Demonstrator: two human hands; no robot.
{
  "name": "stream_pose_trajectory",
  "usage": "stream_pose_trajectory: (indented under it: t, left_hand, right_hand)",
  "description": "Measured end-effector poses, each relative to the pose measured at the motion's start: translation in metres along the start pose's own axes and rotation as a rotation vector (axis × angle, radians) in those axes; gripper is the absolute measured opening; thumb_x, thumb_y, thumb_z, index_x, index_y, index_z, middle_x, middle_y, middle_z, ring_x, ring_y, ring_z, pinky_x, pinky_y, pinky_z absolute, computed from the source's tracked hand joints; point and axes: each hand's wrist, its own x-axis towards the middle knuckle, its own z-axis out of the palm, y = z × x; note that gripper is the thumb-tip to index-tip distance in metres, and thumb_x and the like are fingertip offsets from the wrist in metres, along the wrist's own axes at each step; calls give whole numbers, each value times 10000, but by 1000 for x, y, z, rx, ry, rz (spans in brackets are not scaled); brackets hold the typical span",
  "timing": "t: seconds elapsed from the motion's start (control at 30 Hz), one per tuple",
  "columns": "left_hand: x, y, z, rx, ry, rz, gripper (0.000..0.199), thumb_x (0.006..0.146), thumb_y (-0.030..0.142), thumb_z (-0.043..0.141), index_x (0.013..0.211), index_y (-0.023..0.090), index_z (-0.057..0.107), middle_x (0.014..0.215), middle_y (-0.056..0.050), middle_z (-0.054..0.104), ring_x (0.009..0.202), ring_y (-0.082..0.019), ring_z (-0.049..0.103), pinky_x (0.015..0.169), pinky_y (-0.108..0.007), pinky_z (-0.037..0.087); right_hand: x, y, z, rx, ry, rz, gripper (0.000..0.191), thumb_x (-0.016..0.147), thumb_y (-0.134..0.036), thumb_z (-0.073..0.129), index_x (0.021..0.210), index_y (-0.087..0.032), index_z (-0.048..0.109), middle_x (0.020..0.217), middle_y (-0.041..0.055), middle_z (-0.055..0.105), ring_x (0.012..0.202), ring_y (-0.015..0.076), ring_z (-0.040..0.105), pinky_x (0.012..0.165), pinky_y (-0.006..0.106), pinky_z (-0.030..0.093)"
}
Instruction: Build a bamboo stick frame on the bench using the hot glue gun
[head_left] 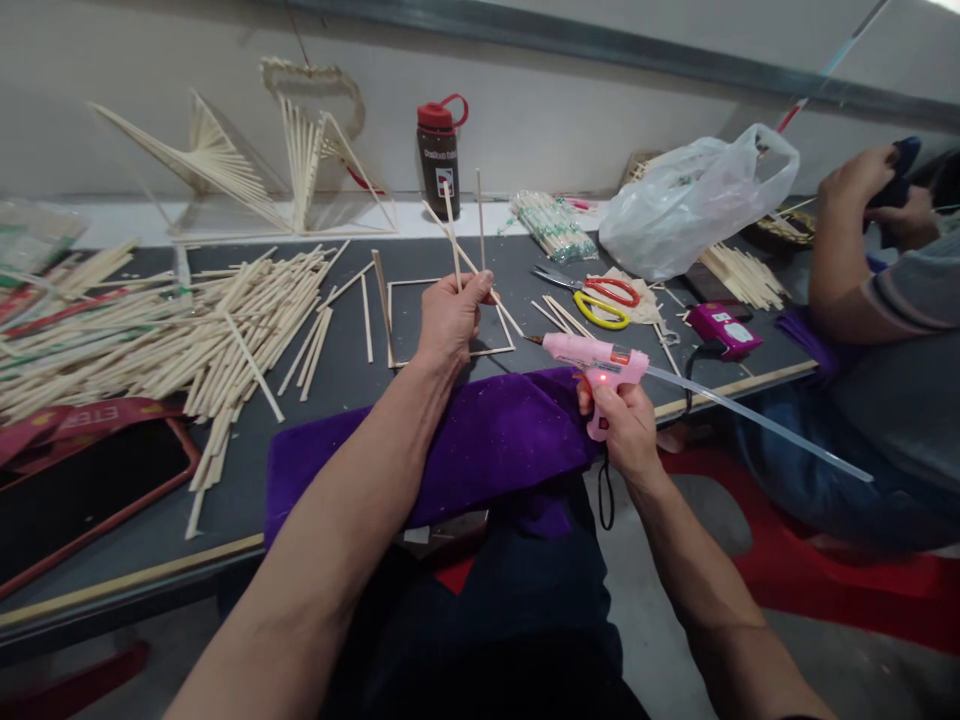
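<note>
My left hand (454, 315) is closed on a thin wooden stick (508, 314), which slants down to the right. The stick's lower end meets the nozzle of a pink glue gun (592, 352), or comes very near it. My right hand (627, 425) grips the glue gun by its handle; a red light glows on it and a long clear glue stick (765, 425) sticks out behind. Under my left hand lies a square stick frame (491, 351) with upright sticks (481, 220). Whether one upright is also between my fingers, I cannot tell.
Loose sticks (225, 320) pile up at left beside a phone (97, 490). Stick models (202, 160) and a bottle (439, 160) stand along the wall. Scissors (600, 305), a plastic bag (690, 210) and a purple cloth (510, 430) lie about. Another person (877, 270) sits at right.
</note>
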Motion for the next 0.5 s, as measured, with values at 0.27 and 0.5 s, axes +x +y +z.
stream_pose_trajectory:
  t: [0.27, 0.5]
  left_hand:
    - [0, 0, -1, 2, 0, -9, 296, 833, 330, 739, 657, 184, 551, 631, -3, 618, 385, -44, 250, 361, -233, 157]
    - [1, -1, -1, -13, -9, -15, 291, 860, 315, 729, 670, 184, 550, 654, -6, 628, 387, -42, 251, 372, -235, 162]
  right_hand:
    - [0, 2, -1, -62, -21, -26, 304, 888, -466, 615, 733, -204, 619, 673, -8, 575, 627, 125, 510, 611, 281, 394]
    - [-1, 7, -3, -48, -2, -16, 280, 895, -456, 628, 780, -201, 624, 684, -15, 588, 625, 119, 515, 617, 276, 398]
